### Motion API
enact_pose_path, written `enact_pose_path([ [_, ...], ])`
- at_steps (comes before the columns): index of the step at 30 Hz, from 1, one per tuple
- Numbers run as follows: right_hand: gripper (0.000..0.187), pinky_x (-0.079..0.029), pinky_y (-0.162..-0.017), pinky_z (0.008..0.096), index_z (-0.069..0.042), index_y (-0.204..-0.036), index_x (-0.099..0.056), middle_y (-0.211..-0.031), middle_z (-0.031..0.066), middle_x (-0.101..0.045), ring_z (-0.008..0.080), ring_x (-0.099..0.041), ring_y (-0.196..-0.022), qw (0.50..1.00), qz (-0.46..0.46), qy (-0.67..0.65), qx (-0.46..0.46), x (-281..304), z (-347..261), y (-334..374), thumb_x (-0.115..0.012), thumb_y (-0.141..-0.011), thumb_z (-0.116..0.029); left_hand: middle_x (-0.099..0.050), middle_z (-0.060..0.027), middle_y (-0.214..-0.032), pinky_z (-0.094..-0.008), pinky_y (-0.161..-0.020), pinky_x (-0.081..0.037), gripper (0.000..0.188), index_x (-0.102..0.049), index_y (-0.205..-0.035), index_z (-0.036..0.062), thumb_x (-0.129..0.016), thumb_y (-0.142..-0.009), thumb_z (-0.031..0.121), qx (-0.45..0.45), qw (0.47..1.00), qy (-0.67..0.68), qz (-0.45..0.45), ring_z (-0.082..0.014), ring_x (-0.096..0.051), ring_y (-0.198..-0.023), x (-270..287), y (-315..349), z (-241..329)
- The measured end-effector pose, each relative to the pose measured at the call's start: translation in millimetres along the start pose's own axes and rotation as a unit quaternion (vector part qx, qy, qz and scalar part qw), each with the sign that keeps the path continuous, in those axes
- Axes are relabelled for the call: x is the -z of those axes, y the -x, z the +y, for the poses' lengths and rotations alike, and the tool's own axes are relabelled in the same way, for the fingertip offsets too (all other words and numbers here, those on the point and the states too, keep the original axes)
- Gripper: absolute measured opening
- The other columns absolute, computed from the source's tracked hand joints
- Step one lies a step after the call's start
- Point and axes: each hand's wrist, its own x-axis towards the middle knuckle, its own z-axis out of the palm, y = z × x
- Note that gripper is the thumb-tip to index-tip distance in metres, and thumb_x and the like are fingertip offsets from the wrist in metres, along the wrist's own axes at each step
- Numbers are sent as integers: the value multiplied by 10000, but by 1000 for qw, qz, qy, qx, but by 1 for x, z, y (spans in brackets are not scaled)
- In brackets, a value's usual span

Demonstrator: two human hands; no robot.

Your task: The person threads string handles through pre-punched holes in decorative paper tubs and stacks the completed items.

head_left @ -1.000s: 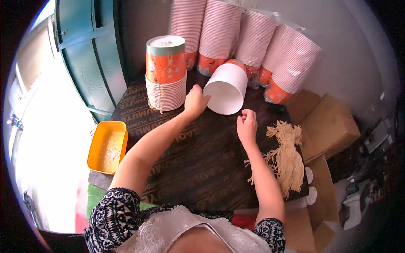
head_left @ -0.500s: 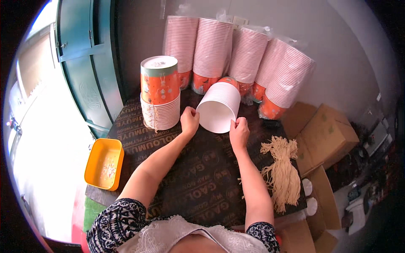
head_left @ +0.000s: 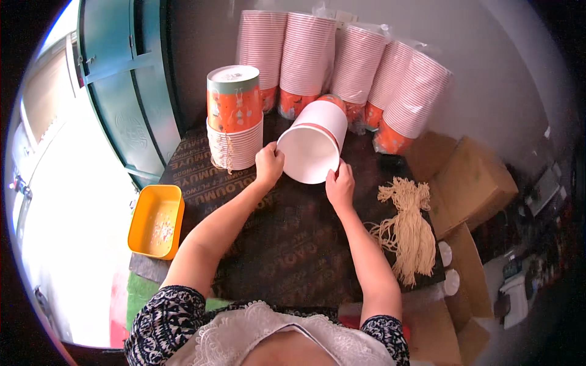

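Both my hands hold the rim of a white-lined paper bucket [head_left: 305, 157], its open mouth facing me. My left hand [head_left: 269, 166] pinches the rim on the left, and my right hand [head_left: 340, 185] pinches it at the lower right. This bucket sits partly drawn out of a nested stack of buckets [head_left: 332, 116] lying on its side, and an orange band shows between them. Left of it stands an upside-down stack of orange and green buckets [head_left: 234, 107], with thin beige cords [head_left: 227, 152] hanging down its side.
Several tall plastic-wrapped bucket stacks [head_left: 308, 58] line the wall at the back. A bundle of beige cords [head_left: 414, 235] lies at the table's right edge. A yellow bin [head_left: 141, 221] with small bits inside is at the left edge. Cardboard boxes [head_left: 476, 183] stand on the right.
My hands have pulled the front bucket toward me and slightly left, opening a gap with an orange band behind its rim. The whole view has shifted a little.
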Motion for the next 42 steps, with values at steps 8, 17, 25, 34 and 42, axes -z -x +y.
enact_pose_path([
  [8,154,-465,-639,396,32,-909,-529,-833,145,-563,264,-576,-722,964,-139,-188,-127,26,-24,34,-548,-838,-104,-639,-187,-800,-370,-651,-498,228,-655,-989,11,-552,-786,29,-73,995,75,6,-319,-642,-733,64,23,60],
  [17,250,-449,-653,376,43,-910,-558,-781,145,-577,218,-569,-720,949,-173,-212,-159,44,-57,68,-540,-884,-205,-631,-185,-750,-356,-638,-510,236,-625,-1026,14,-579,-797,49,-99,995,8,-29,-279,-653,-675,117,42,81],
  [25,150,-479,-656,293,34,-963,-618,-870,130,-618,201,-607,-743,962,-187,-187,-74,109,-80,91,-543,-901,-80,-624,-119,-611,-294,-563,-474,234,-675,-882,-56,-555,-751,95,7,996,-7,-83,-130,-600,-568,163,22,64],
  [34,82,-454,-627,311,16,-869,-603,-787,110,-585,202,-583,-710,984,-144,6,-104,188,-10,79,-590,-859,-64,-567,-41,-566,-241,-337,-328,229,-666,-874,-85,-518,-756,44,145,972,130,-132,-99,-454,-368,170,25,42],
  [42,77,-469,-688,343,6,-855,-602,-831,119,-590,252,-593,-769,969,-215,57,-112,199,-7,75,-591,-840,-69,-589,-41,-606,-237,-383,-347,220,-669,-872,-83,-524,-760,39,173,964,148,-137,-87,-471,-423,169,31,37],
])
